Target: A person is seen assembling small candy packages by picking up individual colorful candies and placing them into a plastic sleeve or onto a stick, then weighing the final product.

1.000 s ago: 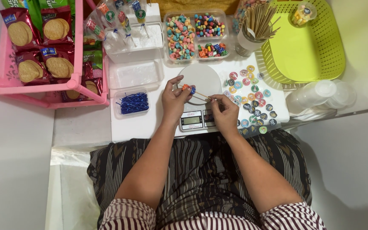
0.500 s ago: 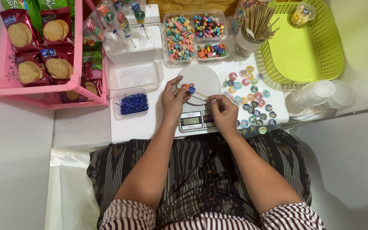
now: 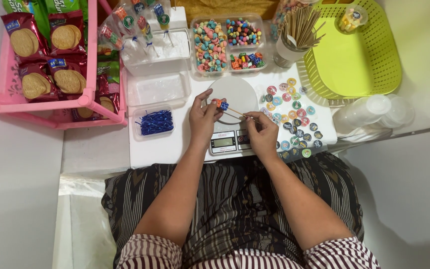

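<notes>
My left hand pinches small orange and blue candies threaded on a thin wooden skewer. My right hand grips the other end of that skewer. Both hands hover over a white kitchen scale with a round plate and a small display. The skewer slants from upper left to lower right between the two hands.
Behind the scale stands a clear divided box of coloured candies and a cup of skewers. Round stickers lie to the right, a lime basket beyond. A tray of blue twist ties and a pink rack of biscuit packs sit left.
The candies have slid slightly along the skewer under my left fingers. Both hands stay over the scale with only small shifts.
</notes>
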